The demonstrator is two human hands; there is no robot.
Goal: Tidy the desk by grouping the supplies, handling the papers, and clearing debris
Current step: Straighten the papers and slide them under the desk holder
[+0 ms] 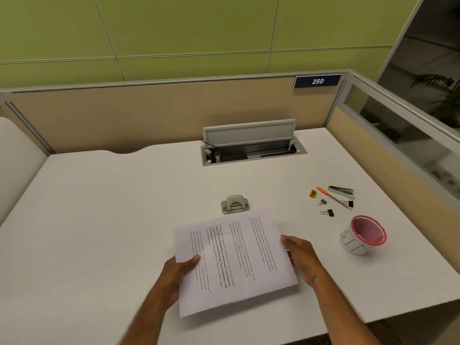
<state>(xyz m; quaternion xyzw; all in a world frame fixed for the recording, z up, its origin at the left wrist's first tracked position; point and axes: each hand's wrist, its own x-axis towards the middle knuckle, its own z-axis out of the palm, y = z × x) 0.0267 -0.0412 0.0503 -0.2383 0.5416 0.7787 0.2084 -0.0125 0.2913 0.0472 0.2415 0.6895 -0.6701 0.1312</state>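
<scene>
A stack of printed papers (234,260) is held above the white desk (99,220), turned sideways. My left hand (178,272) grips its left edge with the thumb on top. My right hand (300,257) holds the right edge. Just beyond the papers sits a grey hole punch (235,204). At the right lie grouped supplies: an orange pen (329,196), a yellow sharpener (313,193), a stapler (341,190) and three black binder clips (329,212). A pink mesh cup (366,232) leans against a white paper cup (352,244).
An open cable tray with a raised grey lid (251,145) is set into the back of the desk. Beige partition walls (149,115) enclose the back and right side, with a glass panel (410,135) on the right. The desk's front edge runs near my forearms.
</scene>
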